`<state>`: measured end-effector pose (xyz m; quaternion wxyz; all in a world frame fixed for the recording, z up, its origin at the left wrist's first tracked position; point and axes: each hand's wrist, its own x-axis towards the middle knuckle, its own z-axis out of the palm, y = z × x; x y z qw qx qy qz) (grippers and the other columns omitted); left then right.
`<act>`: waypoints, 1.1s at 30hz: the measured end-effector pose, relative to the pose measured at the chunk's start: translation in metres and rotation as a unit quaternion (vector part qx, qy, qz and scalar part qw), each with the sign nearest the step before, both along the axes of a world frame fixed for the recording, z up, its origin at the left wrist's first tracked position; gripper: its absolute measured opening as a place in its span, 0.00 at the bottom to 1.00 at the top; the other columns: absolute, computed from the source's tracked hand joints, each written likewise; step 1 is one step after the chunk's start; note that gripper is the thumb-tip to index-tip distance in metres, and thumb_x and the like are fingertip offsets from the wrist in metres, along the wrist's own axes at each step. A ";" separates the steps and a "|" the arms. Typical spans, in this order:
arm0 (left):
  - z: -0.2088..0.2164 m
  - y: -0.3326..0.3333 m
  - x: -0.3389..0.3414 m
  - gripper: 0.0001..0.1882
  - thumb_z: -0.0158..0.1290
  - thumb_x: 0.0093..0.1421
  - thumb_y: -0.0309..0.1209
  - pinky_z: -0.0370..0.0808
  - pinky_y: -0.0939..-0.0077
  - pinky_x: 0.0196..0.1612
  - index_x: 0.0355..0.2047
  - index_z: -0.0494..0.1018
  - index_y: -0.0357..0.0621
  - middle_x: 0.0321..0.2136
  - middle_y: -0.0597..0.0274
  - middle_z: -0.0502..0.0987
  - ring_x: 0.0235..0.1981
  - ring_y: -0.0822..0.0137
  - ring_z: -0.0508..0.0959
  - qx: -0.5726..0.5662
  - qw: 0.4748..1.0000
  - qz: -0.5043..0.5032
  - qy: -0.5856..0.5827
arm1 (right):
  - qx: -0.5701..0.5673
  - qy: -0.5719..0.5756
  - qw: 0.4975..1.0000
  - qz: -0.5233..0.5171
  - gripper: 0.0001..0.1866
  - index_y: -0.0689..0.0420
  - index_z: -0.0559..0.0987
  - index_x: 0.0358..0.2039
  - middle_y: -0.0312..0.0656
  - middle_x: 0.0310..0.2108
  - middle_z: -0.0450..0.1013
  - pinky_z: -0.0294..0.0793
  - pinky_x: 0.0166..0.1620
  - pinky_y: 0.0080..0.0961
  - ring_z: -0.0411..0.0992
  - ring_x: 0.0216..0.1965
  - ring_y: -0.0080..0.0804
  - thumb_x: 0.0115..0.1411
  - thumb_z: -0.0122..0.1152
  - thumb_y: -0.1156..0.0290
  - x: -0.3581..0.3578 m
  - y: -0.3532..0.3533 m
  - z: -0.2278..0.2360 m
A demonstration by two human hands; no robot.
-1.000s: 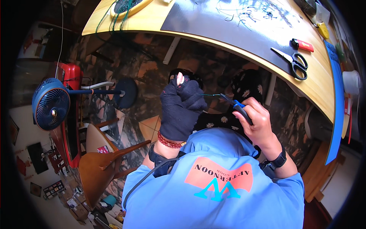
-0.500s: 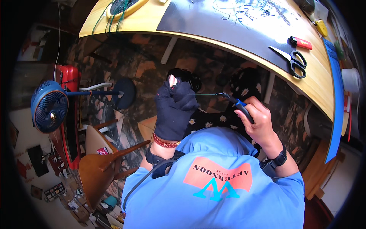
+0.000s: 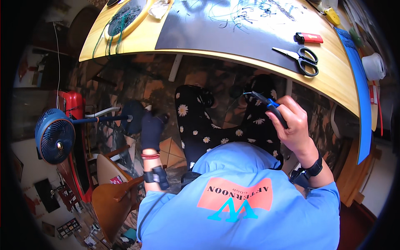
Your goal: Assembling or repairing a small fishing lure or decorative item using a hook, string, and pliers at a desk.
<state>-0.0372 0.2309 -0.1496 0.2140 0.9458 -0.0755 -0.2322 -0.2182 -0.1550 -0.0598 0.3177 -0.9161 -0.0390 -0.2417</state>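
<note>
My right hand [image 3: 293, 123] is wrapped round a pair of pliers [image 3: 277, 114] with blue and black handles, raised above my lap. At the jaws' tip sits a small thin bent piece [image 3: 246, 93], perhaps a hook, with a faint strand trailing down from it. My left hand [image 3: 153, 129], in a black fingerless glove, is off to the left over the floor, near the fan's round base. Motion smears its fingers, so I cannot make out whether it holds anything.
On the table ahead, a dark mat [image 3: 200, 35] carries scattered hooks and threads. Scissors [image 3: 302, 59] and a red lighter [image 3: 309, 38] lie at its right. A yellow-rimmed tray [image 3: 139, 21] of green strands is at left. A blue fan [image 3: 55, 135] and wooden chair [image 3: 112, 206] stand left.
My left hand has moved left, away from the pliers; the taut green line between the hands no longer shows. My right hand has shifted slightly right with the pliers. The view has tilted.
</note>
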 end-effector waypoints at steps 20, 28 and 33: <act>0.086 -0.163 -0.067 0.12 0.64 0.53 0.24 0.75 0.76 0.39 0.39 0.81 0.41 0.33 0.60 0.80 0.34 0.67 0.80 -0.441 0.882 -0.101 -0.133 | 0.219 0.155 0.961 0.068 0.10 0.63 0.80 0.23 0.41 0.22 0.71 0.66 0.25 0.25 0.70 0.21 0.29 0.60 0.65 0.73 0.000 0.015 0.000; 0.080 -0.161 -0.067 0.07 0.61 0.54 0.19 0.74 0.76 0.38 0.35 0.79 0.38 0.31 0.59 0.79 0.34 0.67 0.79 -0.429 0.870 -0.140 -0.200 | 0.268 0.188 0.941 0.089 0.11 0.63 0.81 0.24 0.40 0.21 0.71 0.66 0.25 0.24 0.70 0.21 0.27 0.61 0.64 0.70 0.001 0.017 -0.003; 0.081 -0.162 -0.070 0.08 0.61 0.54 0.19 0.75 0.75 0.37 0.36 0.79 0.38 0.32 0.59 0.79 0.34 0.67 0.79 -0.428 0.869 -0.134 -0.206 | 0.297 0.220 0.926 0.078 0.14 0.63 0.79 0.21 0.40 0.22 0.70 0.64 0.27 0.25 0.68 0.22 0.27 0.61 0.62 0.68 0.001 0.018 0.000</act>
